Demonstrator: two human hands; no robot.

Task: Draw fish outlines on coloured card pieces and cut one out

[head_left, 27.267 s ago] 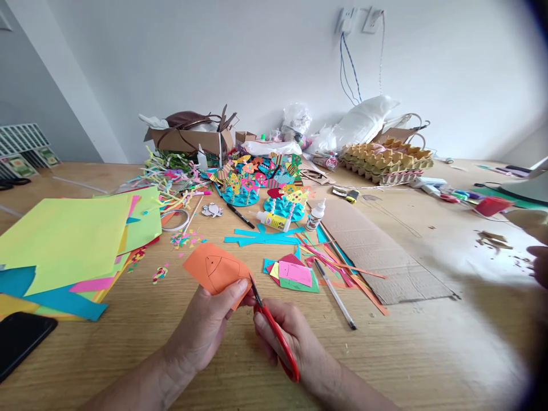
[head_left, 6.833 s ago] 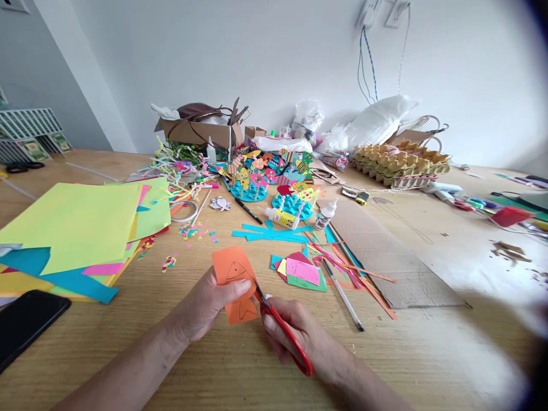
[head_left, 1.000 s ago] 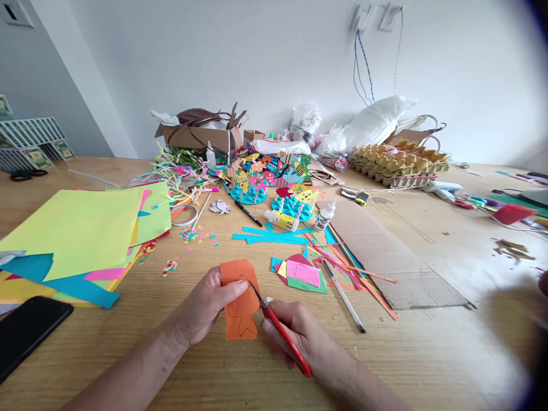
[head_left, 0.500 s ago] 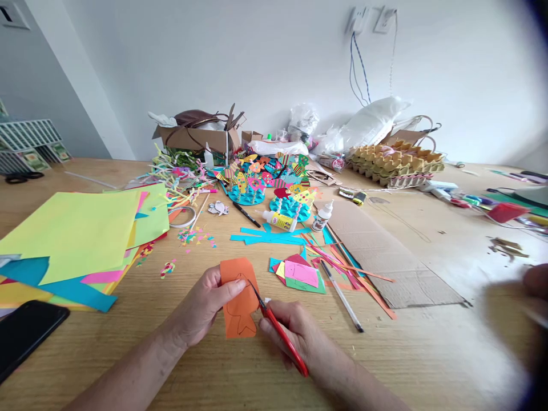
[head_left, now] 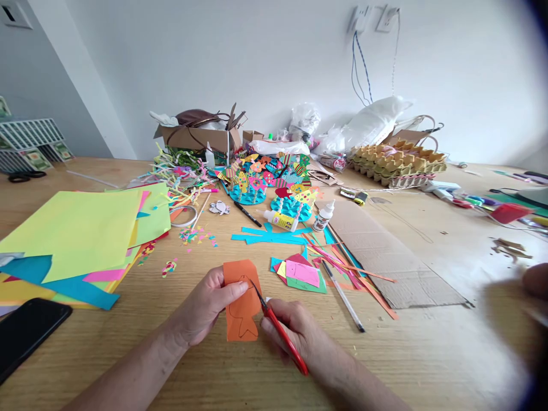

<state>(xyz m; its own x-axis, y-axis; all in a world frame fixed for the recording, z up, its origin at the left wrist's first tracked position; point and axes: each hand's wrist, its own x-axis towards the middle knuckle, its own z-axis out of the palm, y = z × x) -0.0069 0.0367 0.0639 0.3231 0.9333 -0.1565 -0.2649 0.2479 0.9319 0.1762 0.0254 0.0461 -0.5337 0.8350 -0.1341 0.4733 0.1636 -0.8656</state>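
Observation:
My left hand (head_left: 214, 299) pinches the left side of an orange paper piece (head_left: 241, 319), thumb on top. A fish outline is drawn on the paper in dark line. My right hand (head_left: 291, 328) is closed around red-handled scissors (head_left: 285, 342), whose dark blades lie at the paper's right side and point up and left. Just beyond the paper, small pieces of coloured paper (head_left: 302, 274) with drawn lines are stacked. A clear pen (head_left: 343, 297) lies right of them.
Yellow sheets (head_left: 77, 228) and a black phone (head_left: 32, 337) lie at left. Paper fish on blue bases (head_left: 291, 210), glue bottles (head_left: 324, 216) and a box (head_left: 205, 137) stand farther back. Cardboard (head_left: 385, 262) and egg trays (head_left: 396, 162) are at right. Another person's hand (head_left: 535, 279) shows at the right edge.
The view has shifted very slightly. My hands, the orange paper and the scissors keep almost the same places, the paper sitting slightly lower and farther right in view.

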